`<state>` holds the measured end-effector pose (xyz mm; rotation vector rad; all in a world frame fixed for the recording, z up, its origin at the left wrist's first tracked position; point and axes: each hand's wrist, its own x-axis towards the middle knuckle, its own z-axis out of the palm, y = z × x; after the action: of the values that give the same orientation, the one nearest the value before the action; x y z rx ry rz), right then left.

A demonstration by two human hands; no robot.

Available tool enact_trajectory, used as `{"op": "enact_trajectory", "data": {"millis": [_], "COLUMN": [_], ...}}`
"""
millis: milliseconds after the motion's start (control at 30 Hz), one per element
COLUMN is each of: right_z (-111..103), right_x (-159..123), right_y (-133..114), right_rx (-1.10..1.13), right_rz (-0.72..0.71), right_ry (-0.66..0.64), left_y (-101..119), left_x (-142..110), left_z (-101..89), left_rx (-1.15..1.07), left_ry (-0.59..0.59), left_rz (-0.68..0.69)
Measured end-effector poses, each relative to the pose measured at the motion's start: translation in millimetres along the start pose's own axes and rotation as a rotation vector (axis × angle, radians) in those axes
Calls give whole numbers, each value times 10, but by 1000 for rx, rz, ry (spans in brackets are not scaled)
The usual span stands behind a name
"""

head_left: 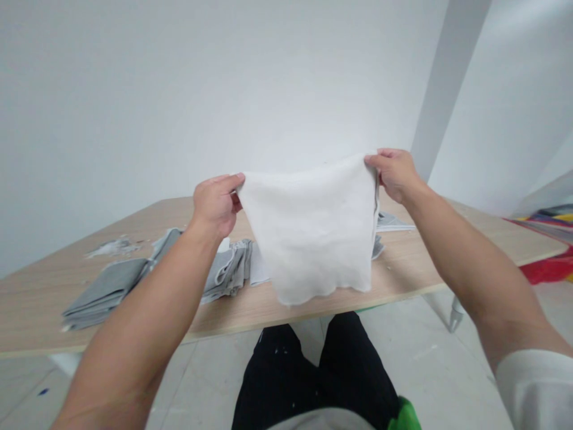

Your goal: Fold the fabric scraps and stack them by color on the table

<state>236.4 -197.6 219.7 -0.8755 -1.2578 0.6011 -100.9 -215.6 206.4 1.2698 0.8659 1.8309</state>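
Observation:
A white cloth (313,233) hangs stretched between my two hands, above the front part of the table. My left hand (217,203) pinches its upper left corner between thumb and fingers. At the upper right corner, slightly higher, my right hand (394,170) grips the cloth the same way. The top edge is fairly taut, and the lower edge hangs loose and wavy near the table's front edge. Along its right side a second layer shows, so it seems folded over. Behind it, part of the table is hidden.
On the wooden table (421,263) lie a folded grey cloth stack (107,292) at left and a crumpled grey cloth pile (230,269) nearer the middle. White scraps (114,246) lie farther left. More grey cloth (394,222) shows at right. Colourful fabrics (553,263) are beyond the right end.

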Motion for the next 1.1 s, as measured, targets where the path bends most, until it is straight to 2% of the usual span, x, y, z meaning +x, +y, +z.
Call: {"op": "enact_trajectory", "data": {"millis": [100, 200, 300, 400, 500, 600, 767, 833, 933, 1100], "right_z": [51, 74, 34, -78, -251, -438, -661, -724, -815, -945], "right_x": [68, 166, 249, 175, -154, -700, -1668, -1935, -2156, -2294], "right_y": [149, 244, 225, 178, 263, 532, 1067, 1185, 1233, 1210], "right_rx": [-79, -107, -46, 39, 43, -83, -207, -209, -218, -202], "right_rz": [66, 78, 16, -73, -56, 69, 266, 350, 423, 477], "right_ry": [-4, 20, 46, 33, -32, -147, -379, -465, -476, -460], "left_y": [-113, -184, -186, -196, -307, -513, -820, -882, -936, -986], "left_x": [84, 212, 300, 233, -43, -479, -1220, -1417, -1579, -1754], "left_z": [40, 84, 84, -11, -221, -500, -872, -967, -1111, -1376], "left_rx": [60, 52, -14, -70, -55, 27, 336, 400, 499, 601], "left_ry": [6, 28, 37, -40, -117, -154, -345, -424, -543, -722], "left_rz": [-60, -55, 7, 101, 138, 37, -245, -291, -266, -133]}}
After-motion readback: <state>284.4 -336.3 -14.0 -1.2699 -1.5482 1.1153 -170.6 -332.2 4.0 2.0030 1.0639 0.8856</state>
